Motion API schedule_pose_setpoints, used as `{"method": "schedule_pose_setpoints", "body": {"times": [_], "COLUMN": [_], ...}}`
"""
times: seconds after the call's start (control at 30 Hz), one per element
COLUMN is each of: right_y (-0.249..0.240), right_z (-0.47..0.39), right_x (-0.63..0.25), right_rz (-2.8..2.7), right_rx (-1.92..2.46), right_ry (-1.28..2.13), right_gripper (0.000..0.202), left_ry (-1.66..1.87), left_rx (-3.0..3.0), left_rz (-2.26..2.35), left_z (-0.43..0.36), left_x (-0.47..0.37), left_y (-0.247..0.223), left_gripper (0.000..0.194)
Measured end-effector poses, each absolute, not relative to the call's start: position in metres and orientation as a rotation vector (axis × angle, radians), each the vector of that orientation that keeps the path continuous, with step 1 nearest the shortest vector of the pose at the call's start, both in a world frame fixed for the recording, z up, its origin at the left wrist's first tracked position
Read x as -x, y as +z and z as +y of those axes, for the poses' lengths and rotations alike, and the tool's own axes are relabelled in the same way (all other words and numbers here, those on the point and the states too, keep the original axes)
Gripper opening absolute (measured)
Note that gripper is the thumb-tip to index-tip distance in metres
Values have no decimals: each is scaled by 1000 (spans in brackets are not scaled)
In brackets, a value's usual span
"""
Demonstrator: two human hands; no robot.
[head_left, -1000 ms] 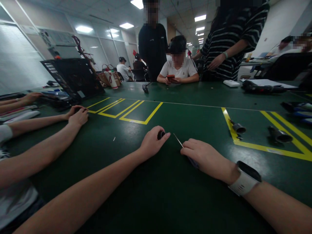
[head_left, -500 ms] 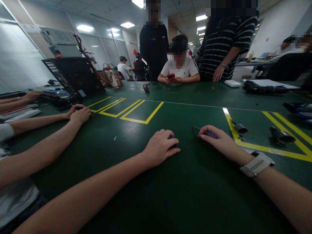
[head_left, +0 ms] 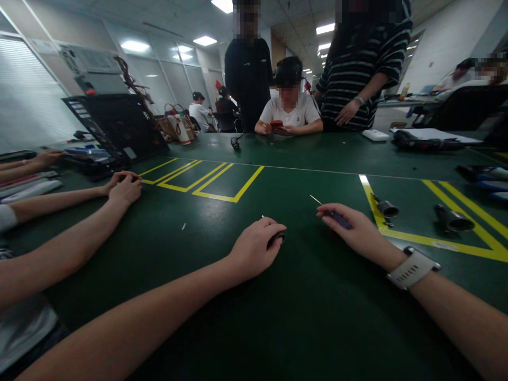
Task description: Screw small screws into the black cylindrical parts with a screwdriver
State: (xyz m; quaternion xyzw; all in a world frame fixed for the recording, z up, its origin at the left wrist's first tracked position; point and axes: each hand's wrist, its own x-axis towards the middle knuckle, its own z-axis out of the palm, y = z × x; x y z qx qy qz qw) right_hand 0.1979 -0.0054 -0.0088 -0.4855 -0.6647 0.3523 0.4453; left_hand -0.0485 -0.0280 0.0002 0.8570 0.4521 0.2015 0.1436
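Note:
My left hand (head_left: 256,247) rests on the green table (head_left: 278,317) with its fingers curled around a small black round part (head_left: 277,237). My right hand (head_left: 355,233), with a white watch (head_left: 413,267) on the wrist, holds a small screwdriver (head_left: 335,214) with a purple handle; its thin metal shaft points up and to the left. The two hands lie apart, about a hand's width between them.
Two dark cylindrical parts (head_left: 387,209) (head_left: 452,219) lie by yellow tape lines at the right. A neighbour's arms and hands (head_left: 125,188) reach in from the left. An open black computer case (head_left: 115,124) stands at the back left. People sit and stand at the far edge.
My right hand moved right, away from my left hand, taking the screwdriver with it. My left hand dropped flat over the black part, then curled around it.

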Motion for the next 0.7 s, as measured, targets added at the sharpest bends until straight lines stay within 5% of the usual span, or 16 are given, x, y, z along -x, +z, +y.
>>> {"method": "schedule_pose_setpoints", "body": {"times": [0.3, 0.7], "right_y": [0, 0], "right_z": [-5, -11], "right_x": [-203, -202], "right_rz": [-1073, -1183], "right_rx": [1226, 1309], "right_ry": [784, 759], "right_gripper": [37, 33], "left_ry": [626, 835], "left_rx": [-2471, -2293], "left_rz": [1304, 1259], "left_z": [-23, -20], "left_x": [50, 53], "left_y": [0, -6], "left_gripper": [27, 25]}}
